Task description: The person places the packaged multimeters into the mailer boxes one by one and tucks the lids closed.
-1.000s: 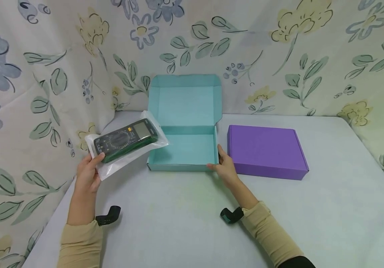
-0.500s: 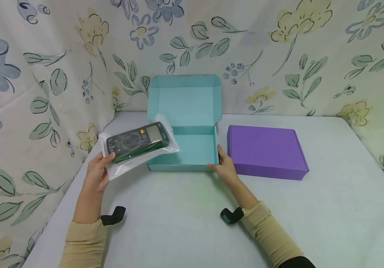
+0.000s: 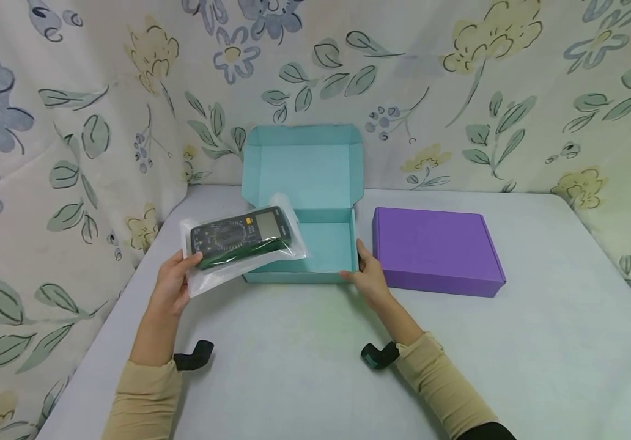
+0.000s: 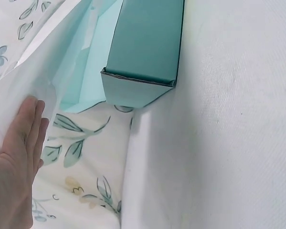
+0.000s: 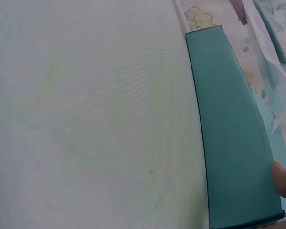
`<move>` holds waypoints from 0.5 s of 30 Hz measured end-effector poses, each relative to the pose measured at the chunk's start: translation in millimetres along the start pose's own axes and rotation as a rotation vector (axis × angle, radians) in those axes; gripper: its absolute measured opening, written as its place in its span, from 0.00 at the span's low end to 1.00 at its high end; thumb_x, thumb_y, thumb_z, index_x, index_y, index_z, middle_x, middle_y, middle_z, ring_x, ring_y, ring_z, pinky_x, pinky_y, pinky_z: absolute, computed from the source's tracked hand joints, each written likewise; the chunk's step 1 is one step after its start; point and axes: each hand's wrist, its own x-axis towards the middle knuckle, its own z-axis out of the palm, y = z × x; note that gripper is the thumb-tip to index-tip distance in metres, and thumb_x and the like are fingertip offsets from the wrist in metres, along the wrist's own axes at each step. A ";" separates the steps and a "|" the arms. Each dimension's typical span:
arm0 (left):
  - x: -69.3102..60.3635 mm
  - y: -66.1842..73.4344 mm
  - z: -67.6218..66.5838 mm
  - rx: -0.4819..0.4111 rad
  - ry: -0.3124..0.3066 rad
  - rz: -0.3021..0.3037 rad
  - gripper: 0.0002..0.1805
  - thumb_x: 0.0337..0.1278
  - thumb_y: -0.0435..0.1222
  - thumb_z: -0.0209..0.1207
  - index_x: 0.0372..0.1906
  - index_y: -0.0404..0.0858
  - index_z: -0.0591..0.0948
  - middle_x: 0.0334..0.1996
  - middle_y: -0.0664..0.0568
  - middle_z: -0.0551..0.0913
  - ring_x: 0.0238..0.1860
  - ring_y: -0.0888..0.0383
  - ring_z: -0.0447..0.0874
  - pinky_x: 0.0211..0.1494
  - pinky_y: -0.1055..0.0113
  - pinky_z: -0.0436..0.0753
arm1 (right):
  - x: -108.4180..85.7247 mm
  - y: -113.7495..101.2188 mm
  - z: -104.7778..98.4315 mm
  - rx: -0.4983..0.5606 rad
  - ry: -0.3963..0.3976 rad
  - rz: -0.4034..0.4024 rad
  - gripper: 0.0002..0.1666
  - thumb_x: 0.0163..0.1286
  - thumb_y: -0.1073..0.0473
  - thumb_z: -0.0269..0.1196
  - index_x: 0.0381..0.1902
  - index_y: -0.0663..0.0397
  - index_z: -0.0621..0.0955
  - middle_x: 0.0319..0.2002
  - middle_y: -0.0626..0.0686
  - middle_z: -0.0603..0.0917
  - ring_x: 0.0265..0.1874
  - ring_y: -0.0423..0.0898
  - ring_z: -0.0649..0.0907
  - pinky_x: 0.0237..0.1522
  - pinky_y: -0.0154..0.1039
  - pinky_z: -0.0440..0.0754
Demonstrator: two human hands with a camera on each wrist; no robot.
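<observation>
My left hand (image 3: 174,282) pinches the near left end of a clear plastic bag (image 3: 211,281) with the thumb on top. Inside the bag lies a black and green multimeter (image 3: 241,237), its screen toward the right. The bag's right part hangs over the left side of an open teal cardboard box (image 3: 333,244), whose lid stands upright at the back. At the box's front right corner, my right hand (image 3: 369,278) holds the wall between thumb and fingers. In the left wrist view the left hand (image 4: 21,152) lies along the bag's underside; the multimeter is hidden there.
A closed purple box (image 3: 436,250) sits right of the teal box, close to my right hand. Both stand on a white-covered table (image 3: 282,366). A flowered curtain (image 3: 403,91) hangs behind and along the left side.
My left hand has carried the bagged multimeter to the right, so it now covers more of the teal box's left side. The right hand has stayed at the box corner.
</observation>
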 end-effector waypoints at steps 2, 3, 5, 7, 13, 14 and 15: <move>0.1 -0.6 1.0 0.002 -0.006 -0.003 0.35 0.72 0.31 0.48 0.75 0.27 0.46 0.37 0.64 0.79 0.40 0.70 0.80 0.44 0.75 0.82 | -0.1 -0.5 0.3 0.001 -0.001 0.002 0.53 0.63 0.80 0.59 0.76 0.62 0.43 0.76 0.61 0.42 0.74 0.57 0.49 0.69 0.50 0.62; 0.5 -1.1 1.3 0.000 -0.013 -0.003 0.35 0.72 0.31 0.48 0.75 0.26 0.46 0.37 0.64 0.79 0.40 0.70 0.80 0.44 0.75 0.82 | -0.2 -0.6 0.4 0.001 -0.002 0.004 0.53 0.63 0.80 0.59 0.76 0.62 0.43 0.76 0.61 0.42 0.74 0.57 0.49 0.69 0.50 0.62; 1.3 -2.1 2.1 -0.001 -0.026 -0.001 0.35 0.71 0.30 0.47 0.75 0.25 0.46 0.36 0.64 0.80 0.40 0.69 0.80 0.44 0.75 0.82 | -0.5 -0.7 0.4 0.003 -0.001 0.004 0.53 0.63 0.80 0.59 0.76 0.62 0.43 0.76 0.61 0.42 0.74 0.57 0.49 0.69 0.50 0.62; 2.5 -3.3 3.1 0.007 -0.046 -0.001 0.34 0.72 0.31 0.47 0.74 0.24 0.46 0.35 0.64 0.81 0.39 0.69 0.81 0.43 0.75 0.83 | -0.8 -0.5 0.3 0.006 -0.001 0.005 0.53 0.63 0.80 0.58 0.76 0.62 0.43 0.77 0.61 0.42 0.74 0.57 0.49 0.69 0.50 0.62; 7.3 -7.5 8.4 0.087 -0.102 -0.012 0.34 0.74 0.33 0.46 0.75 0.25 0.47 0.55 0.49 0.73 0.42 0.69 0.80 0.45 0.75 0.82 | -0.3 -0.1 0.4 0.002 0.005 0.007 0.53 0.62 0.80 0.59 0.76 0.63 0.43 0.77 0.60 0.42 0.74 0.57 0.49 0.70 0.50 0.60; 7.9 -8.1 9.7 0.100 -0.111 -0.014 0.34 0.74 0.33 0.46 0.75 0.26 0.46 0.60 0.45 0.68 0.42 0.69 0.79 0.46 0.75 0.82 | 0.1 -0.2 0.6 -0.001 0.008 0.009 0.53 0.62 0.80 0.59 0.76 0.62 0.43 0.77 0.60 0.42 0.74 0.56 0.49 0.70 0.49 0.60; 8.7 -8.7 10.9 0.109 -0.118 -0.016 0.34 0.74 0.33 0.45 0.75 0.26 0.46 0.63 0.42 0.64 0.43 0.69 0.79 0.47 0.75 0.82 | 0.6 -0.2 0.7 0.000 0.009 0.010 0.53 0.62 0.80 0.59 0.76 0.63 0.43 0.77 0.60 0.42 0.74 0.56 0.49 0.70 0.49 0.60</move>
